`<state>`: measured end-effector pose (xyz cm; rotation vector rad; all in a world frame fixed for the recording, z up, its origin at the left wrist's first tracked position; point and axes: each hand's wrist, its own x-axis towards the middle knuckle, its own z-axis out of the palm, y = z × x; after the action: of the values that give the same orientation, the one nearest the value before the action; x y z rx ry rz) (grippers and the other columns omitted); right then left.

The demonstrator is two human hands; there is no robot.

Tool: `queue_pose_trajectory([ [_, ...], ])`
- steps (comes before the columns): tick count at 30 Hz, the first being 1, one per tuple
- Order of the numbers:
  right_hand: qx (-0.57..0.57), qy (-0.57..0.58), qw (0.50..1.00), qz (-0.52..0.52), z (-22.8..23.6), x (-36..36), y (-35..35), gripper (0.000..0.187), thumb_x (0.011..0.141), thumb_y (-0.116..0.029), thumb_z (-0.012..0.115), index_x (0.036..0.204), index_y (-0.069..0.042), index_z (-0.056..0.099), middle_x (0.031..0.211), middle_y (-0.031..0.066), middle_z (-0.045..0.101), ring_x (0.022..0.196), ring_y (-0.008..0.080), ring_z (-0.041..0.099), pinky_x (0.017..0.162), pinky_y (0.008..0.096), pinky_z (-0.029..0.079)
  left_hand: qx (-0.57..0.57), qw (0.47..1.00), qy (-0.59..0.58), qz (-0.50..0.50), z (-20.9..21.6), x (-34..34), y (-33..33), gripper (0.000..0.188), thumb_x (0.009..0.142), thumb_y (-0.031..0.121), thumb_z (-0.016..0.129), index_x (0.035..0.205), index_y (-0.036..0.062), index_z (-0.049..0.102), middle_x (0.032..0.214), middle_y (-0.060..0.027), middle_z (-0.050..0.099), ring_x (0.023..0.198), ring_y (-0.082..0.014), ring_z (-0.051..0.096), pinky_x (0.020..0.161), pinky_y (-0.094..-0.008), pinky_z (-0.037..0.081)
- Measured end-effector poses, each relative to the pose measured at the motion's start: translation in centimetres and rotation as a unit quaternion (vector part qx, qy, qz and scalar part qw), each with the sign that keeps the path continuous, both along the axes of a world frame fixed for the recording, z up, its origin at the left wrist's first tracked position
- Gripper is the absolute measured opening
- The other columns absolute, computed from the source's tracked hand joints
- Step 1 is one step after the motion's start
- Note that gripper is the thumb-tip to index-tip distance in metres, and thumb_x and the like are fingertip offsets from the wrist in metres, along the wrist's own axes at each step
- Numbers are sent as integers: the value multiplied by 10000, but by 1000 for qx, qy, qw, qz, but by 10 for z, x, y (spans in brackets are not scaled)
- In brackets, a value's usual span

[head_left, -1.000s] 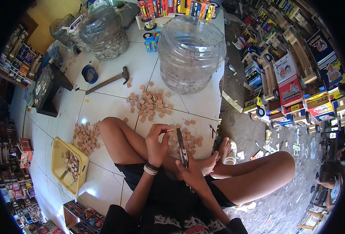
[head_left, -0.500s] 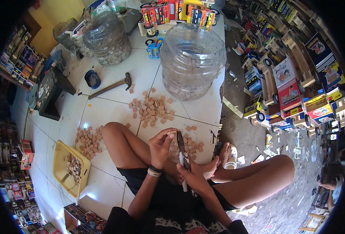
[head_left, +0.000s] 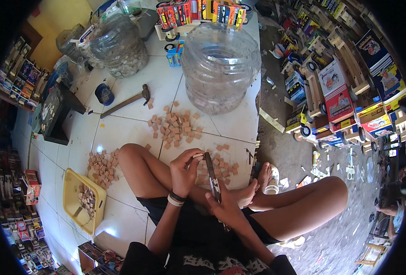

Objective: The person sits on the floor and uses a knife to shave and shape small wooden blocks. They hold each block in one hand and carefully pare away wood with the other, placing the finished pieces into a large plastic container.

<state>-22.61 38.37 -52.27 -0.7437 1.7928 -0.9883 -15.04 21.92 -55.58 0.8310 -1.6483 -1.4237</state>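
My left hand [head_left: 183, 173] pinches a small flat wooden piece [head_left: 197, 155] between thumb and fingertips, above my crossed legs. In my right hand [head_left: 226, 207] is a long, dark, narrow file [head_left: 209, 170] with a pale-flecked lower part, its tip pointing up and away from me. The tip of the file is right beside the wooden piece; whether they touch I cannot tell. Below and beyond my hands, small square wooden pieces [head_left: 222, 166] lie scattered on the white tiles, partly hidden by my hands. Another heap of wooden squares [head_left: 174, 126] lies farther out.
A yellow basin [head_left: 68, 198] with wooden bits stands at left, near more wooden squares [head_left: 103, 167]. Farther off are a hammer [head_left: 126, 104], a blue cup [head_left: 104, 94], a black stand [head_left: 61, 112] and a large clear plastic container [head_left: 219, 78]. Wooden toy trucks [head_left: 338, 91] line the right side.
The file has turned in my right hand, its narrower side now showing. Both hands stay close together, my left slightly lower and farther left. The whole view has shifted a little.
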Motion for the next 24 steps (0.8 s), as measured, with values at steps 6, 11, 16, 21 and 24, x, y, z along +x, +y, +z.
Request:
queue_pose_trajectory([
  [6,15,-189,982,-5,7,-10,-3,432,1015,-196,632,1348,29,473,938,209,649,818,387,680,758,481,520,69,996,47,12,-3,4,1,174,942,-59,683,1107,-43,737,1069,-115,762,973,-168,716,874,-288,561],
  [11,-38,-94,994,-27,5,9,-20,495,923,-47,653,1355,28,423,982,265,639,890,475,656,788,547,507,57,987,129,71,-10,-3,7,152,956,-44,683,1095,-49,743,1069,-127,765,1000,-180,712,918,-302,558],
  [16,-16,160,987,7,-2,21,-26,592,836,34,654,1366,22,389,1082,337,612,1025,526,623,845,577,502,-6,991,69,113,-13,-1,9,141,963,-34,682,1087,-48,746,1063,-132,765,988,-181,714,909,-305,565],
  [21,-9,99,995,-8,-5,20,-25,542,917,-22,629,1405,34,400,1168,344,599,1087,516,612,899,557,498,2,995,31,98,-7,0,3,138,974,-31,672,1091,-62,739,1039,-129,763,976,-178,718,898,-315,585],
  [24,-83,146,985,-42,-12,13,-25,550,964,-63,608,1459,30,390,1224,347,584,1134,502,598,950,541,484,137,982,91,92,1,0,-2,166,998,36,675,1100,-87,722,1020,-153,756,948,-198,737,879,-331,615],
])
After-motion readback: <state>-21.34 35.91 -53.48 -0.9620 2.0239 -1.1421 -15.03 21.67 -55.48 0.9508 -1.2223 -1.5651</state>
